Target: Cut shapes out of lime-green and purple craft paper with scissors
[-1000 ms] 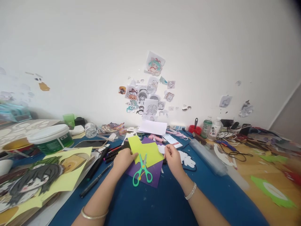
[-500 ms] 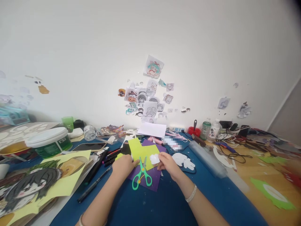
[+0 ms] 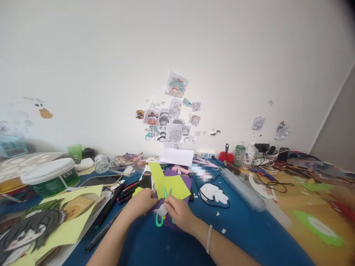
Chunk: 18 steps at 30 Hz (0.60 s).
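Observation:
My right hand [image 3: 179,212] is closed, its thumb and fingers pinching a small white paper cutout [image 3: 160,210] over the scissors. Beneath it lie green-handled scissors [image 3: 159,221], blades pointing away; the hand and cutout hide most of their middle and the right handle. My left hand [image 3: 142,202] is just left of the cutout, fingers curled in by the edge of the yellow-green paper [image 3: 173,183]; what its fingertips hold, if anything, is hidden. Purple paper [image 3: 186,181] lies under the yellow-green sheet.
Several pens and markers [image 3: 104,229] lie left of my hands, beside a drawing on yellow paper [image 3: 69,225] and a phone [image 3: 102,180]. To the right are white cutouts [image 3: 213,194], a clear plastic roll [image 3: 242,190] and bottles [image 3: 240,153]. A green-lidless-looking tub with white lid [image 3: 50,170] stands left.
My right hand has moved left and towards me with the white cutout, from beside the scissors to over them. My left hand has shifted slightly left and down. The view has tilted a little.

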Motion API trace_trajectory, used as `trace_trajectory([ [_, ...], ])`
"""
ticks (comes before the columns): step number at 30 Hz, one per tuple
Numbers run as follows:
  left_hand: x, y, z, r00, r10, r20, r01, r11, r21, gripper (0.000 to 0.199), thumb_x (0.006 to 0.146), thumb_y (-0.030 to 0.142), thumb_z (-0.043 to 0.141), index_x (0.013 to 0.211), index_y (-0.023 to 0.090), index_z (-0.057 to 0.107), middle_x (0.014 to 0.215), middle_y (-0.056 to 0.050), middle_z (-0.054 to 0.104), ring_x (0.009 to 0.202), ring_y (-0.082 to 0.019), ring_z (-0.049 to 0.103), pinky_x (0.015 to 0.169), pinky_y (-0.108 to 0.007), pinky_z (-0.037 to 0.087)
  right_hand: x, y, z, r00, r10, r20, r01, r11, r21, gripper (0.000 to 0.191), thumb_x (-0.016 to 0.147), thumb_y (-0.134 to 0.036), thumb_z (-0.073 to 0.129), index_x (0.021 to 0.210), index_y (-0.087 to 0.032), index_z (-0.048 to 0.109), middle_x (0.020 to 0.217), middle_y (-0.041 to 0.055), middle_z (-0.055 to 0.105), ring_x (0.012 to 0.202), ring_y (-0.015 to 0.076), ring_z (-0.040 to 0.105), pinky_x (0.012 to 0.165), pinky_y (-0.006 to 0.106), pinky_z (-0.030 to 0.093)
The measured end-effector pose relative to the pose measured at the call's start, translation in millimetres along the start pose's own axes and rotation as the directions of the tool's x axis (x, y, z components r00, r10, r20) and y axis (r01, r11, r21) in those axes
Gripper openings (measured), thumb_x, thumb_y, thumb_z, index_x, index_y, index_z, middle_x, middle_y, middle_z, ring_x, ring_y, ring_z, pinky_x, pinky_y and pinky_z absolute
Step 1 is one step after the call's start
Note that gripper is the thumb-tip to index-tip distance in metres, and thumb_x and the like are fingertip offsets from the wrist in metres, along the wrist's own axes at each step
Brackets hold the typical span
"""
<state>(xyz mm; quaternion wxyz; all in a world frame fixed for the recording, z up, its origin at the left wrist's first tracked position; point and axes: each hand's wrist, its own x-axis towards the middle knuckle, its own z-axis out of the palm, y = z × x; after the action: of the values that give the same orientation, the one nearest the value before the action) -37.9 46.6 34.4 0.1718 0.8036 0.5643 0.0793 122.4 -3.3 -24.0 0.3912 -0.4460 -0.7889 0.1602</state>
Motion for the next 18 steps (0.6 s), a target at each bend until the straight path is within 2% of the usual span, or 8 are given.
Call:
trace_trajectory([
  [2,-1,-1,-7.4,1.0,0.014,-0.013,-0.016,0.976,-0.217,0.016,0.065,0.026,0.04,0.051,0.02,0.039,0.042,0.002,0.048,0.04,-0.015,0.054,0.038,-0.022,0.035,1,3,-1,1.0,-0.004,-0.027,0.005,1.0,0.026,0.017,0.089,-0.026,0.034,0.081,-0.019,0.048,0.067,-0.001,0.051,0.06,0.0127,0.048,0.053,0.022,0.029],
  [4,-3,-1,-16.6,0.999,0.01,-0.048,-0.029,0.907,-0.419,0.017,0.063,0.027,0.042,0.049,0.02,0.036,0.041,0.004,0.043,0.041,-0.014,0.05,0.037,-0.022,0.035,1,5,-2,0.999,0.008,-0.033,-0.005,0.997,0.083,0.018,0.089,-0.026,0.035,0.078,-0.018,0.047,0.066,-0.0012,0.049,0.06,0.0125,0.047,0.053,0.022,0.029],
  [6,-8,-2,-26.5,0.995,0.012,-0.096,-0.062,0.843,-0.534,0.021,0.063,0.03,0.045,0.049,0.021,0.034,0.043,0.006,0.04,0.043,-0.012,0.048,0.04,-0.022,0.038,2,7,-2,0.998,0.04,-0.05,-0.031,0.984,0.176,0.018,0.088,-0.028,0.036,0.076,-0.018,0.046,0.065,-0.0015,0.047,0.059,0.0122,0.046,0.053,0.022,0.03],
  [10,-19,-3,-42.0,0.961,0.041,-0.274,-0.207,0.764,-0.611,0.024,0.064,0.029,0.047,0.05,0.021,0.029,0.05,0.004,0.048,0.053,-0.013,0.052,0.049,-0.022,0.041,5,11,1,0.986,0.152,-0.066,-0.106,0.882,0.459,0.024,0.088,-0.038,0.037,0.077,-0.018,0.046,0.05,-0.006,0.038,0.047,0.0099,0.038,0.051,0.022,0.032],
  [13,-23,-2,-46.4,0.926,0.074,-0.369,-0.3,0.739,-0.603,0.026,0.064,0.025,0.046,0.049,0.021,0.025,0.069,-0.001,0.061,0.069,-0.017,0.058,0.053,-0.024,0.042,9,13,-1,0.971,0.235,-0.037,-0.147,0.716,0.683,0.032,0.083,-0.048,0.044,0.088,-0.017,0.051,0.052,-0.005,0.045,0.047,0.0099,0.042,0.052,0.023,0.036],
  [15,-22,-2,-45.7,0.885,0.065,-0.461,-0.343,0.759,-0.553,0.027,0.065,0.023,0.045,0.049,0.021,0.023,0.084,-0.004,0.065,0.08,-0.02,0.059,0.057,-0.025,0.043,11,13,-5,0.952,0.302,-0.045,-0.15,0.591,0.792,0.037,0.078,-0.051,0.051,0.094,-0.017,0.053,0.063,-0.0013,0.052,0.056,0.0116,0.05,0.054,0.024,0.04],
  [16,-21,-2,-44.2,0.846,0.055,-0.53,-0.365,0.785,-0.501,0.027,0.065,0.022,0.045,0.048,0.022,0.023,0.089,-0.005,0.066,0.086,-0.021,0.059,0.06,-0.026,0.043,13,13,-8,0.94,0.336,-0.053,-0.144,0.535,0.832,0.038,0.076,-0.05,0.054,0.094,-0.017,0.054,0.068,-0.0002,0.053,0.059,0.0121,0.052,0.055,0.025,0.042],
  [18,-17,-1,-39.3,0.739,0.067,-0.67,-0.402,0.842,-0.359,0.028,0.066,0.021,0.044,0.048,0.022,0.024,0.095,-0.007,0.066,0.097,-0.023,0.057,0.068,-0.028,0.044,15,12,-14,0.921,0.381,-0.079,-0.111,0.451,0.886,0.035,0.075,-0.048,0.058,0.093,-0.018,0.055,0.071,0.0006,0.055,0.063,0.0122,0.053,0.057,0.025,0.043],
])
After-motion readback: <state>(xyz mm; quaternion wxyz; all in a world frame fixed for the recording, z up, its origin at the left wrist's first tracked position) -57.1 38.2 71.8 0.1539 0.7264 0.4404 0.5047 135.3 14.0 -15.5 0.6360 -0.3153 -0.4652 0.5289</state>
